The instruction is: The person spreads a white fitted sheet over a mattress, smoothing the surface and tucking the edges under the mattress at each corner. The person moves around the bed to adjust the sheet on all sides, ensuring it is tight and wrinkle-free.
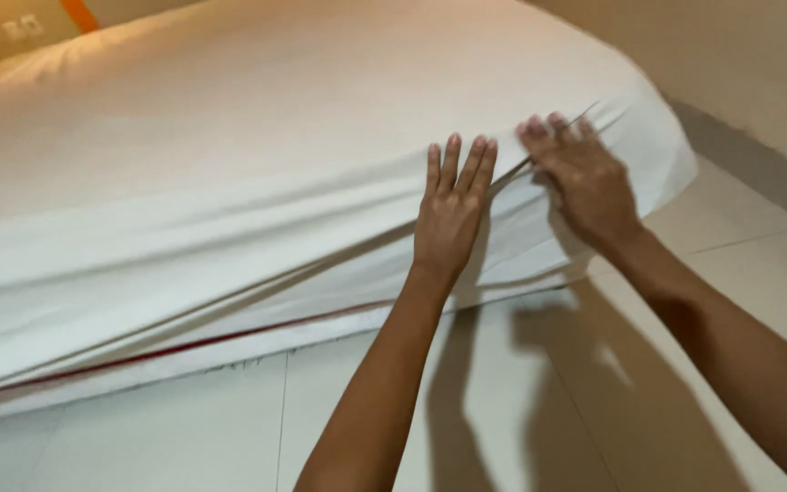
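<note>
Over the side of the bed (229, 118), seen from the head camera, both arms reach forward from the lower edge of the frame; the left hand (453, 214) lies flat, palm down, fingers (455, 162) straight and nearly together, pointing up toward the top of the mattress, pressed against the white sheet (184, 246) where it drapes over the bed's edge; its grip is apart, clamped on nothing. The right hand (580, 178) sits just beside it, nearer the bed's rounded corner, wrist bent and knuckles raised, fingers curled down onto a taut crease of the sheet; whether its grip is pinched on the cloth I cannot tell, as the fingertips are hidden. The sheet covers the whole mattress top and hangs down the side; a thin red stripe (193, 343) runs along the base beneath its hem; pale floor tiles (521, 401) lie below, carrying the shadows of both arms; a beige wall (740, 64) stands beyond the corner.
</note>
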